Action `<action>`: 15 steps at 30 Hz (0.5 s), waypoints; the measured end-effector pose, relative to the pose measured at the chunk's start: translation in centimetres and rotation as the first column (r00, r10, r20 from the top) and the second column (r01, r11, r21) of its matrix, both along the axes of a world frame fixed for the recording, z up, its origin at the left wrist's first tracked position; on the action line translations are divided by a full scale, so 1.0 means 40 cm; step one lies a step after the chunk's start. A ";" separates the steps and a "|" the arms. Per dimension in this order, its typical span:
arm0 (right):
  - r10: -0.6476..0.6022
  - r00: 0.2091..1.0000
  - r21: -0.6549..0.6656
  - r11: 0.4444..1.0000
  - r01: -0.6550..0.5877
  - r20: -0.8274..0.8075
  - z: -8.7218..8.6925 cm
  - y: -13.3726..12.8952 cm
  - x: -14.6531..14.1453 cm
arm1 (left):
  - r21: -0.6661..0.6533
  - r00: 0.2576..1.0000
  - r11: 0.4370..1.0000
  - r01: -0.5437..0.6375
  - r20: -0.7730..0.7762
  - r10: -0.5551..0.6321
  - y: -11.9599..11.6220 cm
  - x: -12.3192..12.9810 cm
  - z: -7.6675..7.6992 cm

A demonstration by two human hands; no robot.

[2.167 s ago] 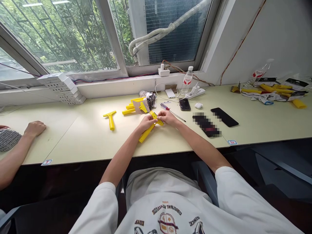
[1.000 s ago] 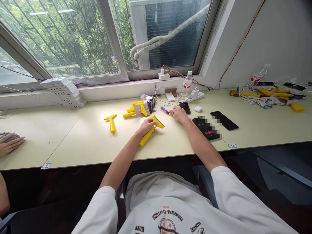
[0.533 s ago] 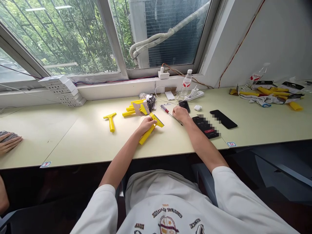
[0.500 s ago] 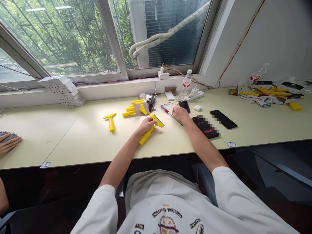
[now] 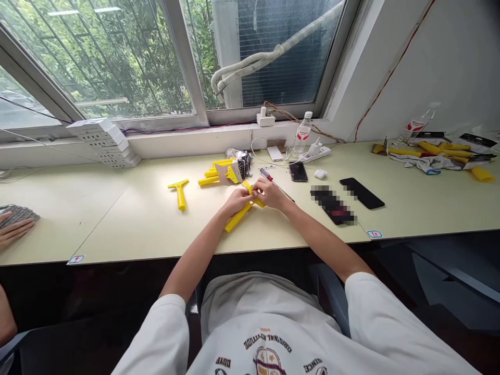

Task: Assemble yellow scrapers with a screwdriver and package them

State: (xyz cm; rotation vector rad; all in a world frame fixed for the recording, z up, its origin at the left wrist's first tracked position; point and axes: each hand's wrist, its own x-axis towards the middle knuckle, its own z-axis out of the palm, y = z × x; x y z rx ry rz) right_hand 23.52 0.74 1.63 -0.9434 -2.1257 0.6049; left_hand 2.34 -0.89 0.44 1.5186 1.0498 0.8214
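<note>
My left hand (image 5: 239,200) is closed around a yellow scraper (image 5: 239,216), whose handle slants down to the left towards the table's front edge. At the scraper's head, my right hand (image 5: 269,192) has its fingers pinched together against the tool; whatever lies between the fingertips is too small or hidden to name. A screwdriver (image 5: 266,175) with a red and clear handle lies just behind the right hand. Further left rests another yellow scraper (image 5: 179,196). Several more yellow scrapers (image 5: 209,181) are piled behind my hands, beside a piece of brown cardboard (image 5: 224,175).
Phones (image 5: 362,193) and a white earbud case (image 5: 320,174) lie to the right. Behind them are a water bottle (image 5: 302,134) and a power strip (image 5: 318,154). Gloves and yellow tools (image 5: 445,151) are heaped far right. Another person's hand (image 5: 15,232) rests at the left edge.
My right hand has moved left from beside the screwdriver to the scraper's head. The left hand keeps its hold on the scraper. The view has shifted slightly.
</note>
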 end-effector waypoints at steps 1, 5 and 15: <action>-0.006 1.000 -0.008 1.000 0.006 -0.007 0.000 0.000 0.000 | 0.007 1.000 1.000 0.005 -0.005 -0.005 0.002 0.000 -0.003; -0.024 0.997 -0.062 0.998 0.020 -0.076 0.001 0.003 -0.006 | 0.017 1.000 1.000 0.017 -0.002 -0.017 0.009 0.000 -0.013; -0.089 0.977 -0.181 0.982 0.053 -0.194 0.006 -0.009 -0.017 | 0.017 1.000 1.000 -0.010 -0.021 0.010 0.002 0.004 -0.003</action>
